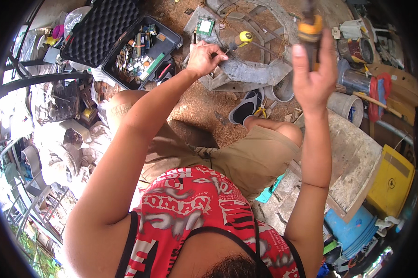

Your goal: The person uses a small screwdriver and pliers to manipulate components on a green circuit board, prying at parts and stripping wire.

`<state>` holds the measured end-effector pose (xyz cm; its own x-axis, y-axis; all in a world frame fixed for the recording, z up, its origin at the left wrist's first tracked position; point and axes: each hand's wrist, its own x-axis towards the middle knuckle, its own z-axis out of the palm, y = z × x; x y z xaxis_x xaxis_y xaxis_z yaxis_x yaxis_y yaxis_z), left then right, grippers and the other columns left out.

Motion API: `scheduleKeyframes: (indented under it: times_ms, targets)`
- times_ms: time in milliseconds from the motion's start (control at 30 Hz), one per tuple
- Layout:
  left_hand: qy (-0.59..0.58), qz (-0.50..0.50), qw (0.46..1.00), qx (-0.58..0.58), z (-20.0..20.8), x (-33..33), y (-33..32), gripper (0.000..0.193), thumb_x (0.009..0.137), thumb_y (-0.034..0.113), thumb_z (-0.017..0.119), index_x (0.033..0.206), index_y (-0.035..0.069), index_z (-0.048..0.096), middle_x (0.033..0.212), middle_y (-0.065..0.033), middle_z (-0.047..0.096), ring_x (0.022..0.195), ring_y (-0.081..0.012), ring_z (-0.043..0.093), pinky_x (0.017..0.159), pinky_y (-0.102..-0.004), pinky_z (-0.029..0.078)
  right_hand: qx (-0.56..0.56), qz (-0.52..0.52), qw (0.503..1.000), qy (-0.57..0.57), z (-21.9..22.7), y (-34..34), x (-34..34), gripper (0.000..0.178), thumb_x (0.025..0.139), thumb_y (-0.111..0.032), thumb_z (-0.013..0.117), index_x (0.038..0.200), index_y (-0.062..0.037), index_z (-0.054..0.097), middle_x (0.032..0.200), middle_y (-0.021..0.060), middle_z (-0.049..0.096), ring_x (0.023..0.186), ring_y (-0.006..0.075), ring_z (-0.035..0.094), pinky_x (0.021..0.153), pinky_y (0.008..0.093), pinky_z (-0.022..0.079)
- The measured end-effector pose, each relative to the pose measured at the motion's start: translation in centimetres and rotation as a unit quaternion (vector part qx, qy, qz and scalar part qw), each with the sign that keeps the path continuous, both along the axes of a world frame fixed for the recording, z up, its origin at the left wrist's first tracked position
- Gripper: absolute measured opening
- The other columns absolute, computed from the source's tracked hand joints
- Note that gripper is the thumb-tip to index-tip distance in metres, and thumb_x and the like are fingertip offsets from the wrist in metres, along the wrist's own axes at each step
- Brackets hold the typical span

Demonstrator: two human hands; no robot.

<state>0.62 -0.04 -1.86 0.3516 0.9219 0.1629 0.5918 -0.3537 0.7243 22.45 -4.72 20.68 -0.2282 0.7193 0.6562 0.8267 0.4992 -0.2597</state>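
My left hand (203,59) rests at the near left edge of a grey metal ring-shaped frame (253,73), its fingers curled together. Whatever they pinch, if anything, is hidden. Just beyond those fingers, a green circuit board (205,26) with a white square lies on the frame. A yellow-and-black rounded object (245,37) sits right of the left hand, over the frame's opening. My right hand (314,76) is raised at the right, gripping a tool with a yellow-and-black handle (309,31). The tool's dark upper end is blurred and cut off by the picture's edge, so its kind is unclear.
An open black case (172,41) with foam in its lid holds circuit boards and small parts at the left. Wood shavings (197,99) cover the ground. At the right are a wooden board (352,157), a yellow panel (390,180), a bucket (345,107) and blue tubs (350,227).
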Motion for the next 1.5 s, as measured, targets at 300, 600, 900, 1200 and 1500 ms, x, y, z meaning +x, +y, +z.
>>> scheduleKeyframes:
  times_ms: [300, 600, 900, 1200, 1500]
  targets:
    - [-0.010, -0.002, 1.000, -0.012, -0.3, 0.1, -0.1, 0.023, 0.077, 0.043, 0.077, 0.078, 0.021, 0.072, 0.082, 0.0030, 0.070, 0.090, -0.0213, 0.056, 0.087, -0.0382, 0.034, -0.165, -0.130, 0.976, 0.062, -4.7, -2.5, 1.0, 0.056, 0.090, -0.038, 0.066, 0.133, -0.0051, 0.050, 0.107, 0.0174, 0.063, 0.092, 0.0363, 0.064, 0.081, 0.0436, 0.053]
    - [-0.001, -0.006, 0.996, 0.086, 3.6, -0.3, 0.0, 0.022, 0.078, 0.039, 0.075, 0.078, 0.018, 0.070, 0.081, 0.0033, 0.067, 0.088, -0.0219, 0.057, 0.083, -0.0384, 0.037, -0.403, -0.076, 0.899, -0.154, -16.2, -2.9, 1.8, 0.066, 0.083, -0.032, 0.073, 0.135, -0.0024, 0.047, 0.131, 0.0146, 0.052, 0.115, 0.0349, 0.051, 0.099, 0.0458, 0.043]
    - [-0.019, -0.113, 0.968, 0.224, 12.7, -2.5, 0.5, 0.009, 0.080, 0.019, 0.074, 0.081, 0.013, 0.068, 0.086, -0.0030, 0.066, 0.086, -0.0266, 0.065, 0.079, -0.0374, 0.050, -0.531, 0.125, 0.668, 0.506, -1.1, -6.0, -2.1, 0.082, 0.094, -0.056, 0.052, 0.151, -0.0030, 0.025, 0.118, 0.0158, 0.059, 0.092, 0.0151, 0.061, 0.079, 0.0278, 0.051]
    - [-0.255, -0.097, 0.961, 0.039, 13.9, -3.7, 0.0, 0.031, 0.073, 0.008, 0.083, 0.101, 0.003, 0.069, 0.103, -0.0074, 0.069, 0.094, -0.0184, 0.067, 0.086, -0.0306, 0.052, -0.559, 0.213, 0.632, 0.494, 3.3, -6.9, -4.2, 0.054, 0.095, -0.032, 0.055, 0.136, 0.0003, 0.044, 0.096, 0.0046, 0.059, 0.076, 0.0066, 0.054, 0.063, 0.0211, 0.047]
    - [-0.429, -0.128, 0.889, -0.094, 12.4, -3.8, 0.5, 0.017, 0.087, 0.000, 0.070, 0.104, -0.003, 0.068, 0.102, -0.0116, 0.072, 0.092, -0.0130, 0.068, 0.083, -0.0247, 0.054, -0.634, 0.159, 0.608, 0.451, 5.4, -7.3, -1.7, 0.059, 0.094, -0.014, 0.052, 0.148, -0.0002, 0.033, 0.104, 0.0076, 0.061, 0.069, 0.0060, 0.053, 0.056, 0.0192, 0.044]
